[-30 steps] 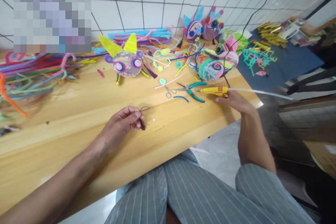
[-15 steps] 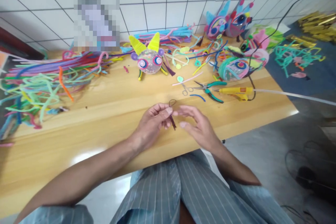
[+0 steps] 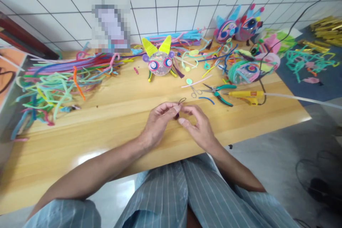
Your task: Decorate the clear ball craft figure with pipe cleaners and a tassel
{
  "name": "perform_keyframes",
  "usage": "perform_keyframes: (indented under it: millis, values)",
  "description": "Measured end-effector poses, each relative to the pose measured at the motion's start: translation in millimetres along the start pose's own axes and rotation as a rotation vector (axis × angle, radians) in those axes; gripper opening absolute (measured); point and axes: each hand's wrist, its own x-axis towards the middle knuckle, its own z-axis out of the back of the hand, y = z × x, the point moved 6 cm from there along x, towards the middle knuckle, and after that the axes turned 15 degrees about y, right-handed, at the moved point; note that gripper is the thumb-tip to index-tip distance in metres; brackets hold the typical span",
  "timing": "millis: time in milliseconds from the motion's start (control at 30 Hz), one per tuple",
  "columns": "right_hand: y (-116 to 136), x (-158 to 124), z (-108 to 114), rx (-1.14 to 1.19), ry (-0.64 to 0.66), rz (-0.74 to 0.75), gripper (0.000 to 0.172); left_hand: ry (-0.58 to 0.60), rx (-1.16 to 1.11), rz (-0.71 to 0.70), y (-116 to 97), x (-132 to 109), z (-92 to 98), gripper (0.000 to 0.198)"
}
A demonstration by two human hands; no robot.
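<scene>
A small dark tassel with a thin cord loop at its top is in my fingers near the table's front edge. My left hand pinches it between thumb and forefinger, with the loop sticking up above the thumb. From the other side my right hand meets it, fingers curled and thumb at the tassel's lower strands; the exact grip is partly hidden. Beyond my hands stands a clear ball figure with yellow ears, ringed eyes and a similar dark tassel at its side.
Scissors, green-handled pliers and a yellow glue gun lie right of centre. Pipe cleaners are heaped at the left. More decorated figures stand at the back right, by a hanging black cable.
My right hand has closed in on the tassel, whose hanging strands are now mostly covered by fingers. My left hand keeps its pinch. The view has shifted slightly left.
</scene>
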Motion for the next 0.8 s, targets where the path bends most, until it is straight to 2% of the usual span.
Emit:
perform_keyframes:
  millis: [67, 167, 267, 433, 800]
  values:
    - [3, 4, 1, -0.019, -0.038, 0.034, 0.028, -0.011, 0.002, -0.012, 2, 0, 1.5, 0.026]
    - [6, 13, -6, 0.001, 0.052, 0.051, 0.021, -0.010, -0.069, 0.000, 7, 0, 2.0, 0.022]
    - [8, 17, -12, 0.019, 0.101, 0.043, 0.034, 0.004, -0.139, 0.020, 10, -1, 1.8, 0.023]
    - [5, 16, -19, 0.039, 0.138, 0.018, 0.038, 0.032, -0.176, 0.034, 5, 1, 4.5, 0.024]
    - [6, 23, -18, -0.090, 0.150, 0.107, 0.025, 0.045, -0.211, 0.002, -5, 6, 8.3, 0.027]
